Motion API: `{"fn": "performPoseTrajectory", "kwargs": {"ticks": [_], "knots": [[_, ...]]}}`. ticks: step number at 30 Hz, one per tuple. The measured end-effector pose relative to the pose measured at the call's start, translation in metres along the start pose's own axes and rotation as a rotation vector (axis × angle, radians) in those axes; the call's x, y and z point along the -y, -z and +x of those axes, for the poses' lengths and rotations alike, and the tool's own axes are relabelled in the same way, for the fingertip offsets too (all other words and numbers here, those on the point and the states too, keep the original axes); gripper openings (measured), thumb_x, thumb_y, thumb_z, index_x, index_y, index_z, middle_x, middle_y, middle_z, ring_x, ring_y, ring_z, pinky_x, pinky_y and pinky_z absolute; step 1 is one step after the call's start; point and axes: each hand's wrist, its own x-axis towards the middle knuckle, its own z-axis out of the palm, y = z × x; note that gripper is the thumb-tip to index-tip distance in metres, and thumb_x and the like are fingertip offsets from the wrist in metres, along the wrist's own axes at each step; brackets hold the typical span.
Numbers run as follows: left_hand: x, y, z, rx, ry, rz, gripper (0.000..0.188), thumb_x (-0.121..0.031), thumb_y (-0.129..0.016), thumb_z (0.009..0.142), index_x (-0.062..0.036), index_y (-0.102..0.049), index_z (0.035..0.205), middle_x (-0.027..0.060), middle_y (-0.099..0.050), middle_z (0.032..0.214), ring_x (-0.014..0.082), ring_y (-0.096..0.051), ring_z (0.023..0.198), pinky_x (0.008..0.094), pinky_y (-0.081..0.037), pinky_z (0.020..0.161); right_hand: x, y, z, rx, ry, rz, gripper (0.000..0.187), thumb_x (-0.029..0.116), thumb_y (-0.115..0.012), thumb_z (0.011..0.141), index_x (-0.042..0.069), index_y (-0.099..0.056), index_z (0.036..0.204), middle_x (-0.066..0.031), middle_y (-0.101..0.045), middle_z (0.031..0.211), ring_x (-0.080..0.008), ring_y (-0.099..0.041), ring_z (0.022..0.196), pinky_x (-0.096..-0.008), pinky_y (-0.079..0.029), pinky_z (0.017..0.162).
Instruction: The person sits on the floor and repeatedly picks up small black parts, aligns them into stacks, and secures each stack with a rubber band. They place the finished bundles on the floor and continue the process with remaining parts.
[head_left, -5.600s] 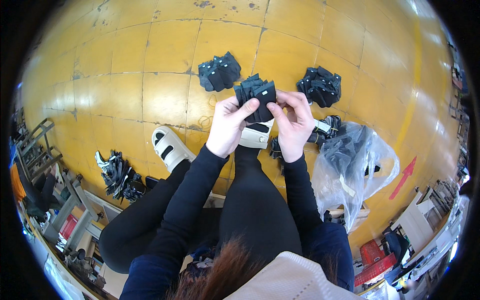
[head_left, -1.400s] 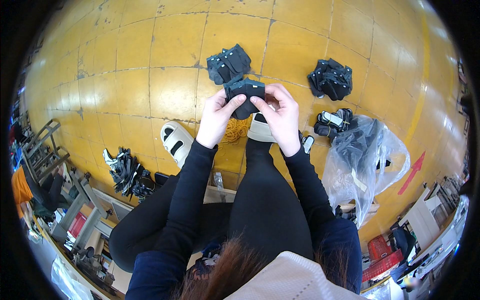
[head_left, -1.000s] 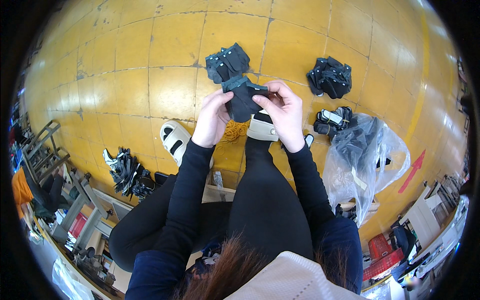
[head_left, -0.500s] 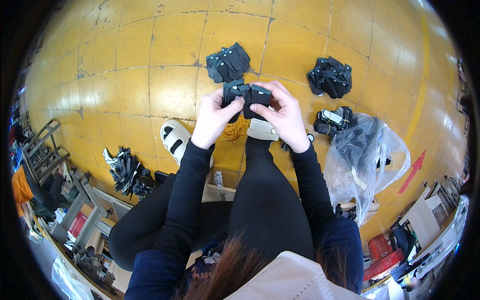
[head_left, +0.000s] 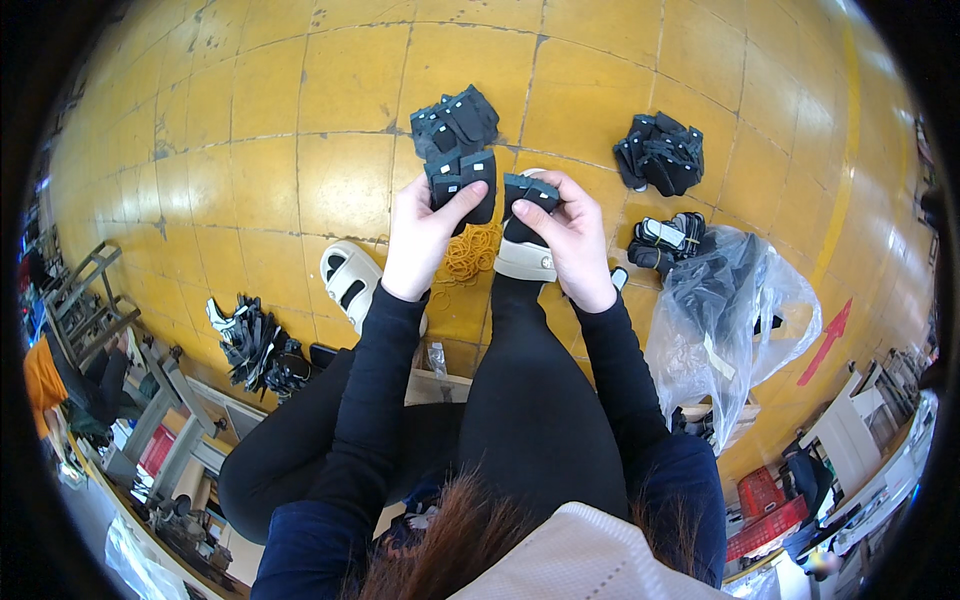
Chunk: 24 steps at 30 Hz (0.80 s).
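My left hand point(head_left: 418, 235) grips a few flat black fabric pieces point(head_left: 483, 196) with dark green top edges and small white tags. Between the thumb and fingers of my right hand point(head_left: 575, 240) are more of these black fabric pieces point(head_left: 531, 188), fanned slightly. A narrow gap separates the two handfuls. Just beyond my left hand lies a loose heap of similar pieces point(head_left: 462, 115) on the yellow floor. Orange-yellow rubber bands point(head_left: 470, 257) lie in a pile below the pieces, between my wrists.
Farther right sits another black heap point(head_left: 660, 155), with a banded black-and-white bundle point(head_left: 668, 238) and a clear plastic bag point(head_left: 735, 305) nearer. At left are black strips point(head_left: 252, 345) and a metal frame point(head_left: 95, 290). My cream slippers point(head_left: 350, 282) rest near the rubber bands.
My hands have moved apart, splitting the black fabric pieces into two handfuls. The left one has shifted a little left and away from me; more of the rubber bands shows.
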Motion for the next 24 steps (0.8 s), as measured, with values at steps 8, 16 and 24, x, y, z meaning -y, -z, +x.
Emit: {"fn": "performPoseTrajectory", "kwargs": {"ticks": [8, 16, 24], "knots": [[-0.001, 0.019, 0.007, 0.048, 0.252, -0.265, 0.031, -0.010, -0.057, 0.091, 0.0003, -0.054, 0.120, 0.0065, -0.064, 0.101, 0.0200, -0.063, 0.100, 0.0297, -0.049, 0.085, 0.002, 0.153, 0.051, -0.483, 0.397, -1.029, 0.030, 0.005, -0.070, 0.080, 0.002, -0.064, 0.110, -0.0081, -0.070, 0.091, -0.0125, -0.064, 0.081, -0.0255, -0.051, 0.073], [0.023, 0.018, 0.009, 0.127, 0.239, -0.240, 0.035, -0.007, -0.057, 0.090, -0.0025, -0.052, 0.125, 0.0058, -0.061, 0.110, 0.0164, -0.063, 0.095, 0.0295, -0.049, 0.085, 0.014, 0.169, 0.051, -0.484, 0.213, -0.910, 0.031, 0.015, -0.069, 0.084, 0.003, -0.065, 0.112, -0.0113, -0.066, 0.102, -0.0175, -0.062, 0.090, -0.0273, -0.047, 0.081], [0.013, -0.009, -0.001, 0.232, 0.264, -0.370, 0.038, -0.020, -0.048, 0.099, -0.0016, -0.047, 0.132, 0.0079, -0.057, 0.122, 0.0167, -0.056, 0.113, 0.0330, -0.045, 0.096, 0.003, 0.020, 0.025, 0.154, 0.017, -0.191, 0.024, 0.004, -0.062, 0.089, -0.002, -0.061, 0.112, -0.0029, -0.064, 0.093, -0.0088, -0.059, 0.087, -0.0225, -0.047, 0.080]]}}
